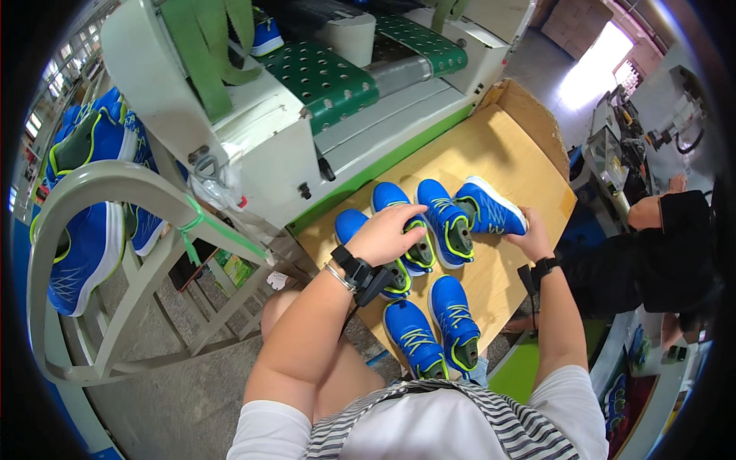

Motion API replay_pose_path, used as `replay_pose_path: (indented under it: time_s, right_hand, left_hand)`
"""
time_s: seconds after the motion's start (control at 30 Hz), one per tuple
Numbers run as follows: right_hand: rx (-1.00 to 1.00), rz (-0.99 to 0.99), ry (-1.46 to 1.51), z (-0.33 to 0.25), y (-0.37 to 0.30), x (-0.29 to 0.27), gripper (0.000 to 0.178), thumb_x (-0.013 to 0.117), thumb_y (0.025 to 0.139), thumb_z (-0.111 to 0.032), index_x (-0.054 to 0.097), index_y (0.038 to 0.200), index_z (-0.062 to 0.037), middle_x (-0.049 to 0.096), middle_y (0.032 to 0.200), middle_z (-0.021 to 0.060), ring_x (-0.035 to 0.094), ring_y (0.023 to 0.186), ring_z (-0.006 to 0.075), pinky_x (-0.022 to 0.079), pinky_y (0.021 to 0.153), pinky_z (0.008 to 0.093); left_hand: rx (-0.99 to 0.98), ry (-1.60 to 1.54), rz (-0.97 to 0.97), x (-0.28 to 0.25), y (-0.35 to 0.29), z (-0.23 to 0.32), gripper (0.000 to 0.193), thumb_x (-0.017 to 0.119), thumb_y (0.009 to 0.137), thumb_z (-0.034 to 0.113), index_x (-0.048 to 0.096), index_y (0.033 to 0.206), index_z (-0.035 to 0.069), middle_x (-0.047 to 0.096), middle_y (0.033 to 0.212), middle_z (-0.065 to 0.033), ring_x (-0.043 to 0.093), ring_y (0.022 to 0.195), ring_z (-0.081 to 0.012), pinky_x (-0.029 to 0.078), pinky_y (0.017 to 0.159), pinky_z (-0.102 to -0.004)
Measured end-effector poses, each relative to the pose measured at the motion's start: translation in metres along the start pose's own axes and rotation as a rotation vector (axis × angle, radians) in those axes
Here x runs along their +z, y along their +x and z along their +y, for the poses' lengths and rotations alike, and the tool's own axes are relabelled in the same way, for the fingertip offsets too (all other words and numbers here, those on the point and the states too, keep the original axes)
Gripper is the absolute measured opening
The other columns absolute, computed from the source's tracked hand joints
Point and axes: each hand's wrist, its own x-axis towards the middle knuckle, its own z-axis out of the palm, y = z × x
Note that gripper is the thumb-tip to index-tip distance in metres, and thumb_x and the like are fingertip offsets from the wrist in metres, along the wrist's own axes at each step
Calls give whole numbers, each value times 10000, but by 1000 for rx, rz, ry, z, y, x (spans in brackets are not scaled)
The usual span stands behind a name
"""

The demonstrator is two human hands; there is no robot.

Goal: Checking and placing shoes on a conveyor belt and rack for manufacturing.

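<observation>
Several blue sneakers with lime-green trim and white soles sit on a light wooden board. My right hand [534,236] is closed on the toe of one sneaker [491,208], which is turned sideways at the far right of the group. My left hand [387,235] reaches over the sneakers on the left, thumb and fingers apart, close to the opening of an upright sneaker [392,196]; it partly covers that shoe and the one beside it. Between my hands stands another sneaker [442,208]. Two more, a left one [412,331] and a right one [455,310], stand nearest my body.
Past the wooden board [506,157] is a white machine with a perforated green belt [326,80]. More blue sneakers [88,257] rest on a grey metal rack [153,172] at left. A person in dark clothes [644,261] is at right, near a bench with equipment.
</observation>
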Motion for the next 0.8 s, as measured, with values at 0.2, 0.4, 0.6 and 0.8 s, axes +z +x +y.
replay_pose_path:
  time_s: [0.2, 0.4, 0.6, 0.8]
  right_hand:
    - [-37, 117, 316, -121, 20, -52, 333, 749, 783, -89, 584, 1058, 2, 637, 953, 84, 607, 922, 163, 470, 845, 285]
    - [-196, -42, 528, -222, 52, -92, 290, 680, 883, -216, 614, 1053, 8, 663, 914, 48, 610, 824, 96, 491, 761, 250]
    - [-138, -136, 884, -248, 67, -48, 380, 554, 982, -262, 536, 1236, 20, 626, 1087, 73, 581, 1015, 116, 455, 899, 254]
    - [-91, -194, 174, -141, 3, 48, 747, 702, 844, -236, 300, 1439, -30, 448, 1373, 257, 478, 1260, 378, 379, 1055, 396]
  left_hand:
    - [3, -98, 185, 7, 3, 10, 361, 592, 920, 186, 568, 1250, 43, 587, 1225, -148, 553, 1157, -279, 419, 985, -352]
    - [9, -797, 82, 4, 7, 15, 642, 566, 935, 471, 453, 1374, 16, 520, 1356, -97, 489, 1262, -239, 379, 1058, -367]
    - [20, -1590, -394, -4, -6, 41, 867, 559, 815, 653, 380, 1414, 53, 545, 1317, -148, 558, 1183, -244, 468, 986, -443]
    - [228, -1524, -29, -45, 12, 47, 859, 427, 842, 713, 380, 1421, 79, 468, 1403, -158, 563, 1165, -292, 506, 916, -394]
